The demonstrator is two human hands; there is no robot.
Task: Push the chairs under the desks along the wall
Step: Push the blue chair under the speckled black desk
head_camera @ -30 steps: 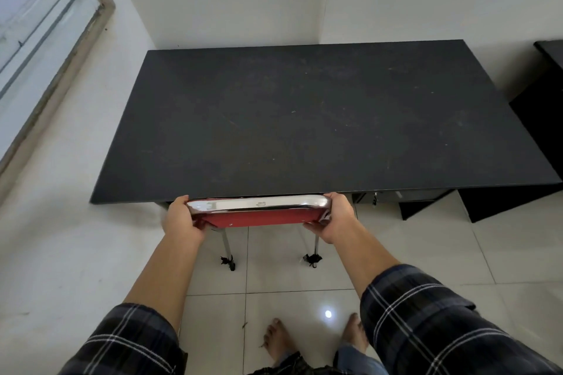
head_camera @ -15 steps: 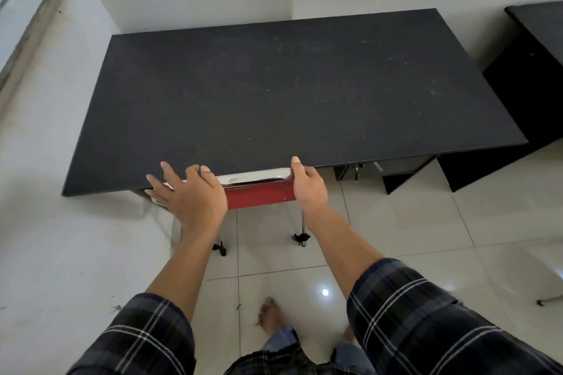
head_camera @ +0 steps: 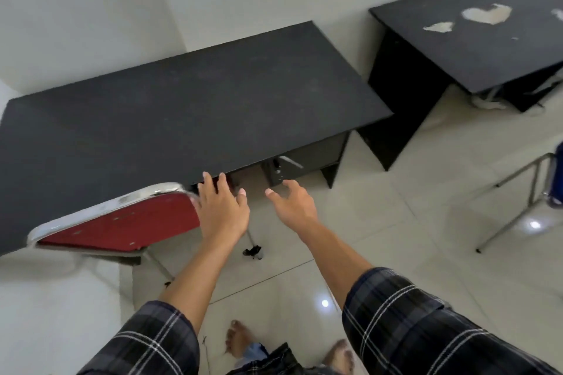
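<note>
Red chair tucked at the surface's front edge.
Your left hand and right hand hang released; turning right, you may clip the steel-legged chair nearby.

One head-worn view looks steeply down, tilted, close over the near desk and floor.

Two black counters stand along the wall: one near, one further right. Two chairs show: a red one and a blue one at the right edge. Two hands: left, right.
</note>
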